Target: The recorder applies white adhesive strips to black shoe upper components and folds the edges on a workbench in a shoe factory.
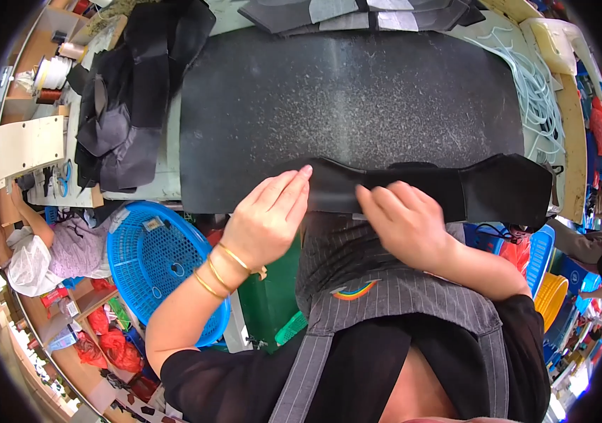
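A long black leather-like piece with seams across it lies along the near edge of a dark mat. My left hand rests at the piece's left end, fingers stretched out side by side and the tips on the material. Over the middle of the same piece is my right hand, its fingers bent and partly smeared by motion. Whether they pinch the material I cannot tell. Pale specks are scattered over the mat.
Black cut pieces are heaped at the left, with a further stack along the far edge. Light blue cords lie at the right. A blue basket stands below the table's left side. Another person sits at the far left.
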Demonstrator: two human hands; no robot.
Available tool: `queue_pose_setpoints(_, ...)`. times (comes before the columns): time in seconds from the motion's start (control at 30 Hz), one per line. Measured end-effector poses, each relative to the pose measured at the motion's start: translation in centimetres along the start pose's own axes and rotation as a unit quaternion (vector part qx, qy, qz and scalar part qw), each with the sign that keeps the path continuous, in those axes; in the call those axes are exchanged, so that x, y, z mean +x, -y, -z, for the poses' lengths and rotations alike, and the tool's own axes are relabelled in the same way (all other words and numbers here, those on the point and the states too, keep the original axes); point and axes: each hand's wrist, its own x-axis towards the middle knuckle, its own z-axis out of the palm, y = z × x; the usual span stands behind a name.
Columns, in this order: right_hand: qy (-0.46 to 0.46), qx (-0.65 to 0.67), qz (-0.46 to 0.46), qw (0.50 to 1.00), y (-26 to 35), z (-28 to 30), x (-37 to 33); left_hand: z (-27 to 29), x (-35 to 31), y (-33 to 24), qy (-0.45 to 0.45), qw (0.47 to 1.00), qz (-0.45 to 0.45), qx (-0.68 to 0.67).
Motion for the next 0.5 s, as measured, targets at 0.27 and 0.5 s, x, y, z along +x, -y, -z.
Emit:
queue_pose_setpoints(0.27, -0.055, -0.06, 0.155, 0.984, -3.0, 2.8, -4.3, -1.9, 1.8, -4.2, 0.035, 0.985, -0.023, -0.17)
queue_pose_setpoints(0.5, -0.075, 0.086, 0.171, 0.979, -5.5, 3.5, -1.5, -2.3, 6.6, -6.6, -0.133, 0.975, 0.049, -0.172)
